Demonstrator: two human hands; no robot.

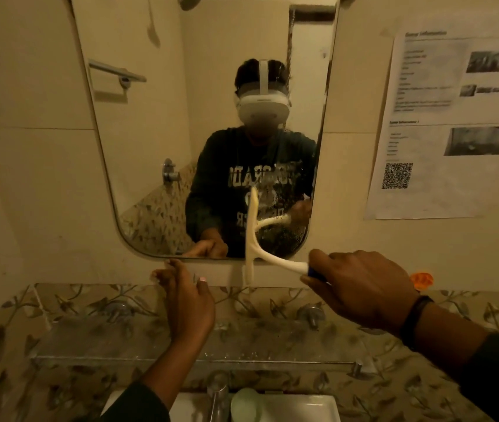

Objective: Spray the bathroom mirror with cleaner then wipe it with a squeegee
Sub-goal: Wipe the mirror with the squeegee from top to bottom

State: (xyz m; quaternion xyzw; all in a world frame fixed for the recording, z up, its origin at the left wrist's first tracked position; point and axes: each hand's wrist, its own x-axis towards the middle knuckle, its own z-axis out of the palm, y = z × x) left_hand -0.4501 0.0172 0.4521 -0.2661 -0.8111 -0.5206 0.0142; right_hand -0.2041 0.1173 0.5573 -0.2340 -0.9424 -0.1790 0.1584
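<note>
The right hand (361, 287), at about four o'clock from the middle of the view, is wrapped tight around the blue grip of a cream squeegee (260, 251), whose handle runs up and left toward ten o'clock from the fist. The squeegee's blade stands nearly upright, its upper part lying against the lower right of the mirror (138, 117) and its lower end hanging past the mirror's bottom edge over the bare wall. Droplets speckle the glass just to the three o'clock side of the blade. The left hand (187, 300), at about seven o'clock, holds nothing; its fingers are loosely spread, fingertips up near the mirror's lower rim. A dark band (415, 318) circles the right wrist. Below, a glass shelf (96, 345) crosses the leaf-patterned tiles, with a tap (219, 397) and white basin (303, 406) at six o'clock. A printed notice (443, 123) hangs at two o'clock.
</note>
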